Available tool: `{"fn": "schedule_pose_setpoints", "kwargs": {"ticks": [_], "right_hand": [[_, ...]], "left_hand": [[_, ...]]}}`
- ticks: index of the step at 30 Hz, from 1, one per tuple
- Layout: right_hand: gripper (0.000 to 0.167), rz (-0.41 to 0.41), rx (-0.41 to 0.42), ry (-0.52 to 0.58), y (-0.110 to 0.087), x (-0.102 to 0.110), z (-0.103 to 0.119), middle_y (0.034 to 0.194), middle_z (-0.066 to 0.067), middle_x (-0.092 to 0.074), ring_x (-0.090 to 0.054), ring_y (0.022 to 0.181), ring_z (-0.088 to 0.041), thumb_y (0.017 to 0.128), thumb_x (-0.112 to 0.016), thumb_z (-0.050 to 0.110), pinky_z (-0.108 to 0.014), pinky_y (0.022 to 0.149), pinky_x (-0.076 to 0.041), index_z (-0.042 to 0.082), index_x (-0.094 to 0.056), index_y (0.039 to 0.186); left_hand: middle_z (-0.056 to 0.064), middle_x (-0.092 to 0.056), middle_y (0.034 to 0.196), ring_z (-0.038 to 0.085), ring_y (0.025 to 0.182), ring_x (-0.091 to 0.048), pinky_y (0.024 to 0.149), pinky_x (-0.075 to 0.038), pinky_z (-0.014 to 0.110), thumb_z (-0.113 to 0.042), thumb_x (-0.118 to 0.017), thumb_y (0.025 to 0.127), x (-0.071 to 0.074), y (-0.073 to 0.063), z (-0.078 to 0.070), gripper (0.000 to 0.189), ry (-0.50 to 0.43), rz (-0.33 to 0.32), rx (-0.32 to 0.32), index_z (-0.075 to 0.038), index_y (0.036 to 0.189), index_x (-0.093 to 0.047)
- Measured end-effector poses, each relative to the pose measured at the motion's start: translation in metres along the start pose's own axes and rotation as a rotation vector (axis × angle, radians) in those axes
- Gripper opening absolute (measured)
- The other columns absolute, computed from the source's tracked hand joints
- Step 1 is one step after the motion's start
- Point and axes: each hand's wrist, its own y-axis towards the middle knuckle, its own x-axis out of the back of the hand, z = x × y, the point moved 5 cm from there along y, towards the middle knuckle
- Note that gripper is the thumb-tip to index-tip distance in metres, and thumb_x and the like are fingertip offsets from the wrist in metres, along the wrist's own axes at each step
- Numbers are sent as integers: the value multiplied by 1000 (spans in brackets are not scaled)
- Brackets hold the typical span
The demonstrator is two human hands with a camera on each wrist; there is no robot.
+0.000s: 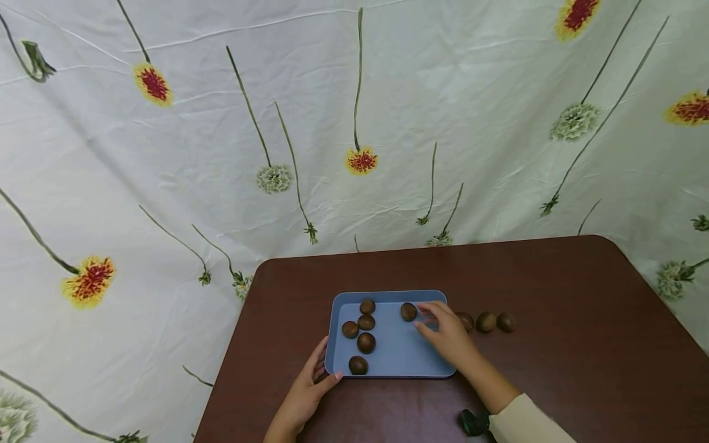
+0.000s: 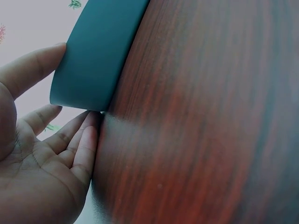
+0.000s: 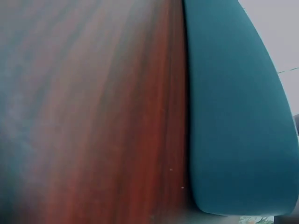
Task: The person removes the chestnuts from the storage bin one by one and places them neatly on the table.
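1. Nearest, a pale sleeve (image 1: 526, 421) covers the right forearm; a small dark thing (image 1: 473, 423) sits beside it, too unclear to name.
2. The left hand (image 1: 303, 391) grasps the near-left corner of the tray (image 1: 407, 354), its thumb on the near side and its fingers along the left wall.
3. The right hand (image 1: 450, 335) is over the tray's right side, gripping nothing; thumb and fingers are spread.
4. The tray, blue and shallow, lies flat on the table (image 1: 565, 283).
5. Five nuts (image 1: 366, 343), round and brown, lie in the tray's left part: one by the near wall, another farther in, and three close together beyond that.
6. A lone nut (image 1: 408, 312) lies in the tray's far right part, just beside the right fingertips.
7. Three nuts (image 1: 486, 321) stand in a row right of the tray, the leftmost partly hidden by the right hand.
8. Behind the table hangs a white flowered cloth (image 1: 210, 141).
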Motion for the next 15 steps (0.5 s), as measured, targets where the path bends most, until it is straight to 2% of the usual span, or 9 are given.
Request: {"fn": "schedule_pose_setpoints", "kwargs": {"ticks": [6,10,15], "right_hand": [[48,19,11,-160,11,-5,3,132,-8,-61,-65,116,-28,94,-74,23,-43,96,-55,7,-61,138],[48,23,30,-230,17,-8,3,132,-9,-62,-65,110,-28,94,-74,24,-45,91,-54,7,-62,137],[46,36,48,-296,22,-12,2,135,-8,-63,-63,119,-29,92,-76,23,-48,97,-53,10,-64,135]], "left_hand": [[18,-36,160,37,143,-41,116,-34,56,-29,-74,94,0,-1,0,85,9,1,-11,-28,162,-23],[17,-37,161,36,143,-41,115,-34,54,-29,-74,93,0,-1,0,84,2,-3,-10,-28,162,-25],[18,-38,159,36,144,-40,116,-33,55,-27,-75,93,-1,0,0,84,-11,-9,-16,-27,161,-25]]}}
